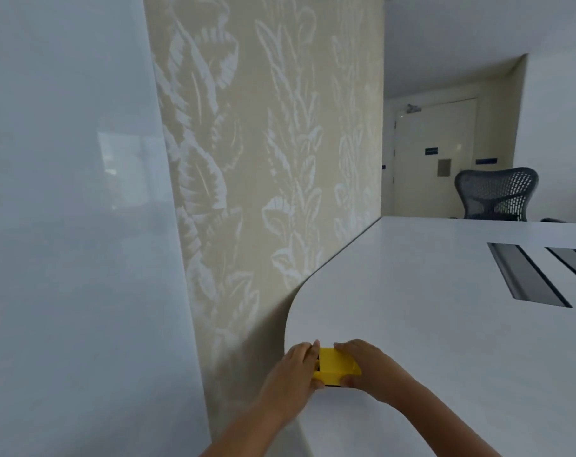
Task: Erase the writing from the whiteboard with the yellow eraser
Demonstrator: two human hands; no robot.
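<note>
The yellow eraser (335, 365) sits at the near left corner of the white table (428, 324). My left hand (294, 371) presses against its left side, fingers curled on it. My right hand (365, 364) wraps over its right side, thumb underneath at the front. Both hands grip it together. The glossy whiteboard (69, 225) fills the left of the view; no writing shows on the part I can see.
A beige wall panel with a pale leaf pattern (263, 159) stands between the whiteboard and the table. Two dark cable slots (527, 275) are set in the tabletop at right. A mesh office chair (496, 192) and a door (435, 159) lie beyond.
</note>
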